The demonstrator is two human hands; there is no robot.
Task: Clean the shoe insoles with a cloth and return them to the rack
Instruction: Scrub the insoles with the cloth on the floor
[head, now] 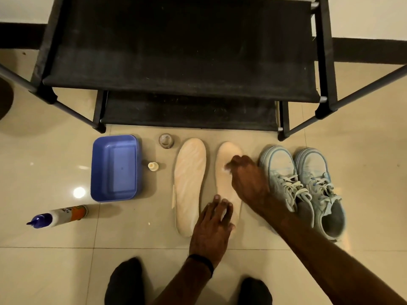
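Two beige insoles lie side by side on the tiled floor in front of the black shoe rack (180,51). The left insole (190,179) lies untouched. On the right insole (224,172), my left hand (214,225) presses flat on the heel end with fingers spread. My right hand (248,179) is over the toe half with fingers curled down; a small pale patch, possibly a cloth (226,167), shows at its fingertips, mostly hidden.
A pair of light blue sneakers (308,186) stands right of the insoles. A blue plastic tub (115,168), a small bottle (153,166) and a tape roll (166,140) sit to the left. A white spray bottle (59,215) lies further left. My dark-socked feet are at the bottom.
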